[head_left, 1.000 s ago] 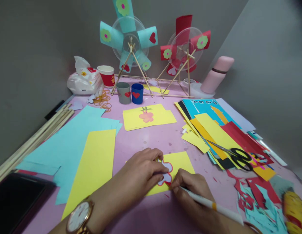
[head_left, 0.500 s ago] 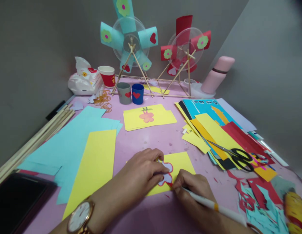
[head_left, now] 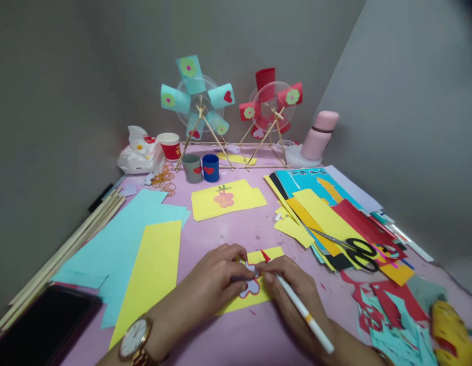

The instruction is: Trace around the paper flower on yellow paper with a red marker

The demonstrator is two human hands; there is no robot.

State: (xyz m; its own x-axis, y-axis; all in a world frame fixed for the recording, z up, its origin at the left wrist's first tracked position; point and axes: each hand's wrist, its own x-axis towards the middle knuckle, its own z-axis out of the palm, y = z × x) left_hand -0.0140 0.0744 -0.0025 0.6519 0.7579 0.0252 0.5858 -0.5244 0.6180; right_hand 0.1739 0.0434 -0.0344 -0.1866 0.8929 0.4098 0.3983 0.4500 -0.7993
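My left hand [head_left: 216, 279] presses its fingertips on a small flower-shaped paper cutout [head_left: 250, 285] with a red outline, lying on a yellow card [head_left: 255, 300] on the pink table [head_left: 236, 229]. My right hand [head_left: 293, 287] is closed on a white pen [head_left: 302, 312], its red tip near the top of the cutout. A watch [head_left: 135, 341] sits on my left wrist.
Black scissors [head_left: 354, 249] lie on a stack of coloured paper at right. Light blue and yellow sheets [head_left: 144, 254] and wooden sticks [head_left: 68, 244] lie at left, a dark tablet [head_left: 37, 330] at the bottom left. Two paper windmills [head_left: 200, 101], small cups [head_left: 201, 168] and a pink bottle [head_left: 320, 134] stand at the back.
My right hand moved the pen tip from the lower right of the cutout up to its top. The camera view pulled back and tilted up.
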